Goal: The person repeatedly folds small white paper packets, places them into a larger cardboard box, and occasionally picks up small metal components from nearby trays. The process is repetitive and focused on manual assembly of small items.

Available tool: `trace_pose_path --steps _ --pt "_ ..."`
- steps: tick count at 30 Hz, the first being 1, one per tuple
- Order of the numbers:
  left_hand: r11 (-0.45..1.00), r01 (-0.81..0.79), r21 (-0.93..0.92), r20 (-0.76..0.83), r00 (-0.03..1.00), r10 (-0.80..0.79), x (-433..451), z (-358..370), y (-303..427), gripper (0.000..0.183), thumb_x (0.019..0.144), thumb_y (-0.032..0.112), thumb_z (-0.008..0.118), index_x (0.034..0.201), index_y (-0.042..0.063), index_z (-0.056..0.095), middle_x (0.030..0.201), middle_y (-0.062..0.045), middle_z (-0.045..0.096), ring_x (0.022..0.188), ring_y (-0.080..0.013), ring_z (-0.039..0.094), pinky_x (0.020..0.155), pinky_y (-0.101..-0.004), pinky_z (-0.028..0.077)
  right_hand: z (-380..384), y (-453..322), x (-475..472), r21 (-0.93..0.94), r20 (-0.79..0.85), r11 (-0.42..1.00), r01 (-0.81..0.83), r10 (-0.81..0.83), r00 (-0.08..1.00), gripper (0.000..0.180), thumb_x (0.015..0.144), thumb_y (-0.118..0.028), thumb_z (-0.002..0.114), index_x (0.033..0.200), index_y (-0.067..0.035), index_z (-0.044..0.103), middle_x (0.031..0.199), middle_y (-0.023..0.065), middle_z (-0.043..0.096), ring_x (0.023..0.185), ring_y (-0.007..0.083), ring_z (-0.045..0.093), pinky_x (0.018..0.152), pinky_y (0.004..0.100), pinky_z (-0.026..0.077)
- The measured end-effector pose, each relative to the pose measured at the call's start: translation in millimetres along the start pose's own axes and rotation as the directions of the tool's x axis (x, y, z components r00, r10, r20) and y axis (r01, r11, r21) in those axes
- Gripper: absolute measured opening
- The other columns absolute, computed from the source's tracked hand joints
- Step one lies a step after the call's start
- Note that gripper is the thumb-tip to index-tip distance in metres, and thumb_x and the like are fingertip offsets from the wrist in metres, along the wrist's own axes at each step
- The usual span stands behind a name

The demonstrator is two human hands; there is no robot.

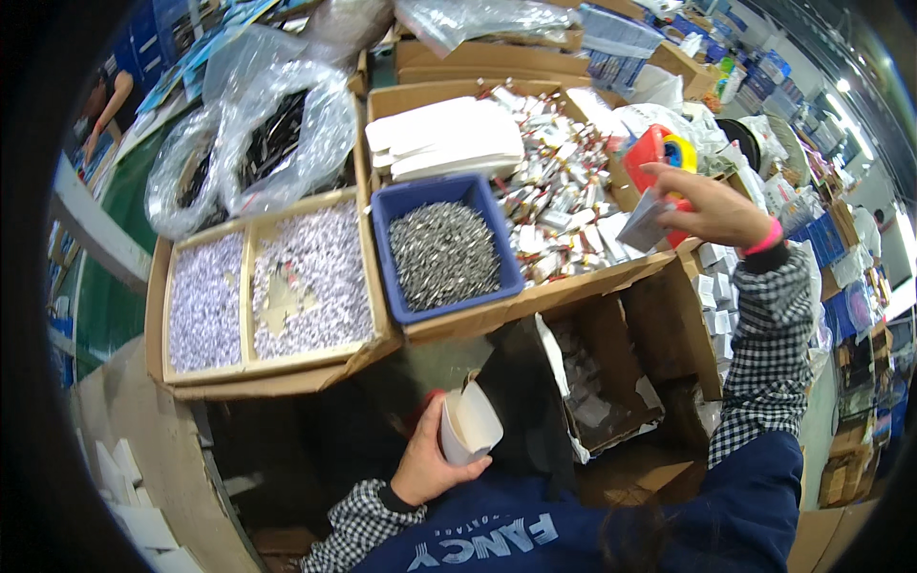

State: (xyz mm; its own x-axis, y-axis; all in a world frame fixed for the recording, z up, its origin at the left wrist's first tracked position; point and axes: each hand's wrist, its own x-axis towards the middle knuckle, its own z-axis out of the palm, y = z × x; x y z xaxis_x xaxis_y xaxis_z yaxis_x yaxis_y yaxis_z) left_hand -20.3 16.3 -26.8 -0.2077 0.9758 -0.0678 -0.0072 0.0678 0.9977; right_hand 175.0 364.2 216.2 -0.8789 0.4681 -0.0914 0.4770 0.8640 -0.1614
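My left hand (430, 458) is wrapped around a small white carton (469, 426), held in front of my body. Its top is open and its pale inside shows. Farther out on the right, my right hand (709, 204) pinches a flat grey-white packet (639, 223), possibly folded paper. That hand hangs over the right edge of a cardboard box full of small white parts with red bits (559, 215). Just behind the fingers are a red plastic object (645, 150) and a yellow roll with a blue core (684, 154), perhaps tape.
A blue bin (397, 286) of small metal pieces stands beside a divided wooden tray (247, 308) of tiny white pieces. Flat white sheets or sleeves (451, 136) lie behind. Plastic bags (308, 165) hold dark strips. An open carton (609, 358) sits below. Another person's arm (111, 107) shows far left.
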Motion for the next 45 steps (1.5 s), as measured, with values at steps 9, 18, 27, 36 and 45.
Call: trace_pose_path --steps 9,18,27,36,45 --pt "0.797 -0.166 0.580 -0.259 0.891 0.374 10.3 -2.2 25.7 0.088 0.056 0.021 0.086 0.131 0.008 0.041 0.112 -0.014 0.054 0.100 -0.0325 0.054 0.088 -0.0412 0.046 79.0 -141.8 -30.3 0.793 -0.251 0.604 0.075 0.212 0.945 0.038 0.082 0.006 0.066 0.117 -0.003 0.053 0.083 0.0053 0.066 0.078 0.0106 0.064 0.072 0.0237 0.051" --pt "0.613 0.038 0.790 -0.307 0.889 0.340 -0.6 -10.0 30.0 0.091 0.052 0.023 0.086 0.132 0.011 0.043 0.114 -0.011 0.052 0.101 -0.0326 0.051 0.086 -0.0433 0.042 172.0 -199.0 -8.7 0.542 -0.399 0.835 0.099 0.151 0.904 0.016 0.075 -0.007 0.076 0.082 -0.004 0.063 0.073 0.0037 0.054 0.051 0.0098 0.047 0.048 0.0237 0.039" --pt "0.559 0.078 0.825 -0.303 0.897 0.323 0.0 -11.9 20.5 0.088 0.053 0.024 0.085 0.131 0.012 0.046 0.113 -0.012 0.052 0.102 -0.0333 0.051 0.087 -0.0437 0.042 176.9 -195.6 -13.8 0.486 -0.261 0.870 0.086 0.051 0.964 0.022 0.077 -0.014 0.075 0.096 -0.006 0.065 0.077 0.0093 0.061 0.062 0.0211 0.063 0.057 0.0288 0.050" --pt "0.582 0.093 0.808 -0.297 0.917 0.266 -0.7 -15.4 9.2 0.089 0.055 0.027 0.084 0.133 0.009 0.043 0.116 -0.015 0.052 0.106 -0.0346 0.050 0.091 -0.0450 0.043 103.4 -84.0 23.0 0.106 -0.543 0.989 -0.101 0.143 0.827 0.013 0.084 -0.019 0.066 0.086 -0.006 0.068 0.082 0.0105 0.064 0.075 0.0282 0.062 0.066 0.0364 0.048" --pt "0.556 0.120 0.823 -0.315 0.910 0.271 -1.4 -16.5 15.3 0.091 0.054 0.028 0.084 0.134 0.010 0.043 0.116 -0.016 0.051 0.105 -0.0355 0.050 0.090 -0.0455 0.043 94.0 -32.3 61.3 0.058 -0.295 0.980 -0.188 0.197 0.935 0.027 0.078 -0.027 0.068 0.089 -0.003 0.068 0.076 0.0149 0.067 0.073 0.0254 0.067 0.069 0.0359 0.052"
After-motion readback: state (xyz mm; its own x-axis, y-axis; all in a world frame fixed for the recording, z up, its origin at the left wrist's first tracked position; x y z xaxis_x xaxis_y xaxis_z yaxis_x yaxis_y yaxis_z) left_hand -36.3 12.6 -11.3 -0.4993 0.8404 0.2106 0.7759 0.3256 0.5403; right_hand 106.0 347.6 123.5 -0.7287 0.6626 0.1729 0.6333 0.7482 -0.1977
